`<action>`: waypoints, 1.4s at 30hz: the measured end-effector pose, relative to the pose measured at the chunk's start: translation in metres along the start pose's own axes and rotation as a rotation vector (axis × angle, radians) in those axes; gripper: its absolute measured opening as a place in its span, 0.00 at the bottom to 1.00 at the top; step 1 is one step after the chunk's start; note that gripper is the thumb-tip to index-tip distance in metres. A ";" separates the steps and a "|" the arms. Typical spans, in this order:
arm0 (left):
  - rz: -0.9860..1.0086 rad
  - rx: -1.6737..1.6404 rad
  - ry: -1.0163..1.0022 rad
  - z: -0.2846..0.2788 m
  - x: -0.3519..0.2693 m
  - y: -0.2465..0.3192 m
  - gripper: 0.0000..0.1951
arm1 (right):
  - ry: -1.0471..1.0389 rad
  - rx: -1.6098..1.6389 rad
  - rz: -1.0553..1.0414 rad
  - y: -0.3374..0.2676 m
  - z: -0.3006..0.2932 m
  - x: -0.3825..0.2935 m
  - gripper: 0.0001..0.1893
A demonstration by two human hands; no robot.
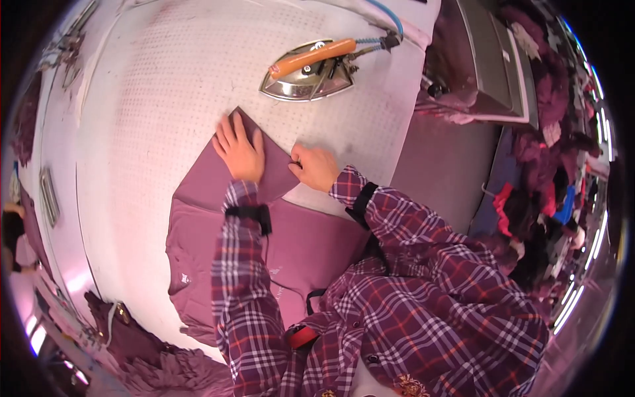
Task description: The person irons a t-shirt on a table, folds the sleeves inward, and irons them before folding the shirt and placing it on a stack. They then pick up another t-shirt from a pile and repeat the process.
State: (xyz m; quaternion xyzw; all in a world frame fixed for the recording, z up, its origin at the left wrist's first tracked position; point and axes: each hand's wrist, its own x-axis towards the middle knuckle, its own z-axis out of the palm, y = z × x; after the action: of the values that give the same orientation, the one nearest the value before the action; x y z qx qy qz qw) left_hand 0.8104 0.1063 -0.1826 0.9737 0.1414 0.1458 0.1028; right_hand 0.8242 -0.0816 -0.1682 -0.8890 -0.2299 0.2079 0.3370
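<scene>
A mauve garment [317, 228] lies on the pale ironing table [163, 89], with one sleeve or panel pointing away from me. My left hand [240, 149] rests flat on that part near its tip, fingers spread. At the right edge of the same part, my right hand [314, 166] has its thumb and fingers closed on the cloth's corner. Beyond both hands stands a steam iron [310, 74] with an orange handle, apart from the garment, its blue hose running off to the upper right.
Dark crumpled cloth [168, 367] hangs at the table's near left edge. A grey machine housing [496, 69] stands at the upper right, with heaps of maroon garments [550, 99] past it. A metal handle or bar [49, 196] lies at the left.
</scene>
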 end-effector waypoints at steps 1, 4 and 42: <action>-0.032 -0.143 0.009 -0.008 -0.021 0.016 0.27 | -0.025 -0.009 0.044 0.003 -0.003 0.001 0.11; -0.113 -0.190 -0.040 -0.036 -0.093 0.053 0.28 | -0.088 -0.040 0.130 0.010 -0.011 -0.004 0.11; -0.201 -0.319 -0.342 -0.034 -0.143 0.094 0.28 | 0.342 -0.581 -0.877 -0.015 -0.161 0.126 0.19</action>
State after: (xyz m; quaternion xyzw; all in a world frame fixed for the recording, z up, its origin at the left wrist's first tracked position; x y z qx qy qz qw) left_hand 0.6920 -0.0204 -0.1641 0.9367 0.1934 -0.0113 0.2916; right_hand 1.0068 -0.0835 -0.0749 -0.7874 -0.5686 -0.1712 0.1656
